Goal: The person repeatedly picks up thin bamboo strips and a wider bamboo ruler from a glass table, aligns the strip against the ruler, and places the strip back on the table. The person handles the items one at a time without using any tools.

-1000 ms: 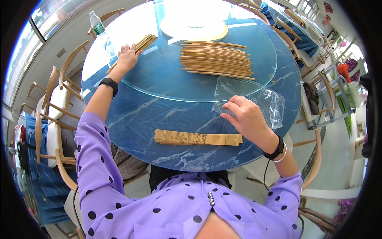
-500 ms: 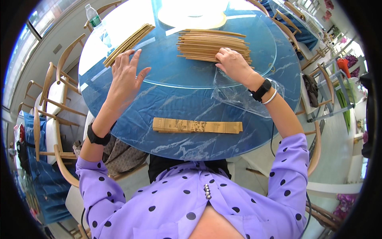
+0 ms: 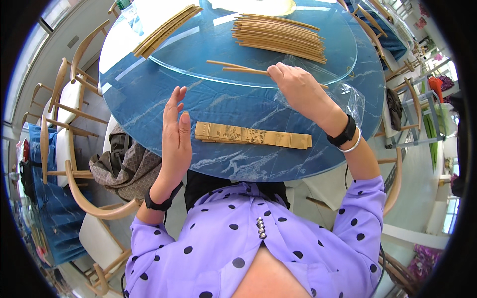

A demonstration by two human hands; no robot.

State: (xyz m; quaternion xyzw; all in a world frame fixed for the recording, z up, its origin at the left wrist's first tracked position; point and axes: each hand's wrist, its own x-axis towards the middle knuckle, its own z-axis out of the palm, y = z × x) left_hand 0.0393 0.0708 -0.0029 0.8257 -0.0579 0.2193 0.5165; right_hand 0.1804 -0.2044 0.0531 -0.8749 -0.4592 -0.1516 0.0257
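The right hand point(image 3: 303, 92) pinches two slim, pale-brown wooden sticks point(image 3: 252, 70) near their right-hand part, above the front edge of the round clear-glass turntable point(image 3: 213, 44). The left hand point(image 3: 176, 139) is empty, fingers extended and thumb apart, just off the left end of the flat stack of brown paper sleeves point(image 3: 253, 136) on the blue marble-patterned worktop point(image 3: 233, 107). The two sticks splay at their left ends, one jutting past the other, so a light, steady pinch seems best, with the free palm probably useful for evening the tips.

Half a second earlier, the right hand is at the front of the tan stick pile point(image 3: 278, 38); now it is clear of it. The left hand, then near the long brown bundle point(image 3: 166, 32), is now closer to the body.
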